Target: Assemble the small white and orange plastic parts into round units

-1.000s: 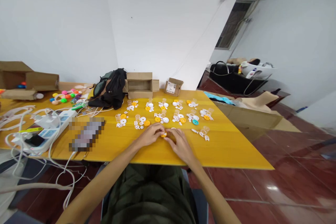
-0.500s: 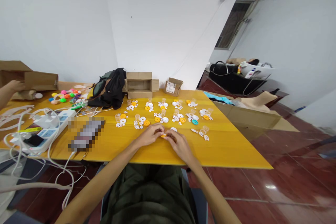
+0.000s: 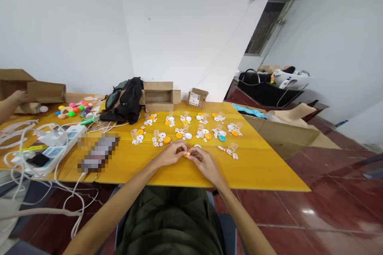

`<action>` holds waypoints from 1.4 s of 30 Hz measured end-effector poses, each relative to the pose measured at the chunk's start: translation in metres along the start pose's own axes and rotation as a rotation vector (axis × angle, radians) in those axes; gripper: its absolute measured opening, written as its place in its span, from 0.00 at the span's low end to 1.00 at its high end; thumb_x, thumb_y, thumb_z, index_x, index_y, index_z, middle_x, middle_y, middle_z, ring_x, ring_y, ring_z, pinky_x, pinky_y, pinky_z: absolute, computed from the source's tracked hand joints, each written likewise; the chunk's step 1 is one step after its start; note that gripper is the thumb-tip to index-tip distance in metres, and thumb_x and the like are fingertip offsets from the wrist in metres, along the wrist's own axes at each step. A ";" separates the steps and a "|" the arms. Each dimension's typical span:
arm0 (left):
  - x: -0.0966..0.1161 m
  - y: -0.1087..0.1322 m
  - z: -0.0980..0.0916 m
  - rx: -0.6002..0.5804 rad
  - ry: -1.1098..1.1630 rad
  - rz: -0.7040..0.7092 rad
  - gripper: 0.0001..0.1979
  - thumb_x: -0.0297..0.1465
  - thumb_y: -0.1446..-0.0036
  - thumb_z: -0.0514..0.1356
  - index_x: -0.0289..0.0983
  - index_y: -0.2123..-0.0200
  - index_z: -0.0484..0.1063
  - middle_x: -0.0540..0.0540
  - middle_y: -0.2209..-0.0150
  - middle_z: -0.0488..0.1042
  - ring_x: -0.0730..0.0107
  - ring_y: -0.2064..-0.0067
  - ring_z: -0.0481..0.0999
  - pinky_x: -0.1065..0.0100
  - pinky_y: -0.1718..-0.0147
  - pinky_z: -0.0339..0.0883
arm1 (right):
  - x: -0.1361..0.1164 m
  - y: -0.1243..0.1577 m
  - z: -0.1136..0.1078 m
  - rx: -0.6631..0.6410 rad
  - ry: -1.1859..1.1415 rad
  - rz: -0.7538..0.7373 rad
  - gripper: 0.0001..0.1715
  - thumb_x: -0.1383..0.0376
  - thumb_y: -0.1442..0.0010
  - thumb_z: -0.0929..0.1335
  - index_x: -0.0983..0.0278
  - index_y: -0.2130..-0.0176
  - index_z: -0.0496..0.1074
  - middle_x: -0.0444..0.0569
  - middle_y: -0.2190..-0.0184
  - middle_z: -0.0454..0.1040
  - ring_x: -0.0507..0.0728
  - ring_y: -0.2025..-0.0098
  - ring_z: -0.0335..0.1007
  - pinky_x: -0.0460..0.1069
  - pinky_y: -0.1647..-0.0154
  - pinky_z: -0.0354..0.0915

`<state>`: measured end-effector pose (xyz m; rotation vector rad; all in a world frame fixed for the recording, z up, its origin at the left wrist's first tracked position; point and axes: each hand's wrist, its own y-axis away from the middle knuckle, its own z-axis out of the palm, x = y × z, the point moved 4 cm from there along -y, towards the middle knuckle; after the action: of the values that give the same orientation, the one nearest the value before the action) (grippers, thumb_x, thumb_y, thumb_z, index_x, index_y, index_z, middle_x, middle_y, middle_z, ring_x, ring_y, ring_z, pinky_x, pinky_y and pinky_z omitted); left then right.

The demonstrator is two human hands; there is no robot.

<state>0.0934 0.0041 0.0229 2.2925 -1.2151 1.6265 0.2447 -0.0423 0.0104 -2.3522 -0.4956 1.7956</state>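
Observation:
Between the fingertips of my left hand (image 3: 172,153) and my right hand (image 3: 204,162) is a small orange disc (image 3: 187,154) with a bit of white on it. Both hands pinch it low over the yellow table (image 3: 251,171); the fingers hide part of it. Just beyond my right fingers lies a white disc (image 3: 197,146), partly covered. Farther back are small groups of parts: an orange ring (image 3: 178,135), a white ring (image 3: 188,136), a teal ring (image 3: 222,138), clear cups (image 3: 234,146) and white pieces with holes (image 3: 235,156).
A pixelated phone (image 3: 98,154) and a power strip (image 3: 64,145) with tangled white cables lie left. Behind stand an open carton (image 3: 159,106), a smaller box (image 3: 197,99) and a black bag (image 3: 128,103). Another person's hand (image 3: 18,97) reaches to a box at far left.
The orange disc has turned slightly between my fingertips, and more white shows at it. Both hands stay in nearly the same place.

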 end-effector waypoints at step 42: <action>-0.003 0.001 0.002 0.014 0.026 -0.059 0.04 0.30 0.41 0.60 0.36 0.64 0.74 0.46 0.64 0.76 0.70 0.66 0.73 0.67 0.62 0.69 | 0.015 -0.003 -0.004 0.051 -0.156 0.112 0.22 0.47 0.49 0.74 0.59 0.66 0.69 0.47 0.66 0.78 0.57 0.63 0.77 0.54 0.56 0.74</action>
<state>0.0940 0.0044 0.0187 2.2847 -1.1237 1.6446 0.2512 -0.0341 -0.0015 -2.2589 -0.3375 2.0266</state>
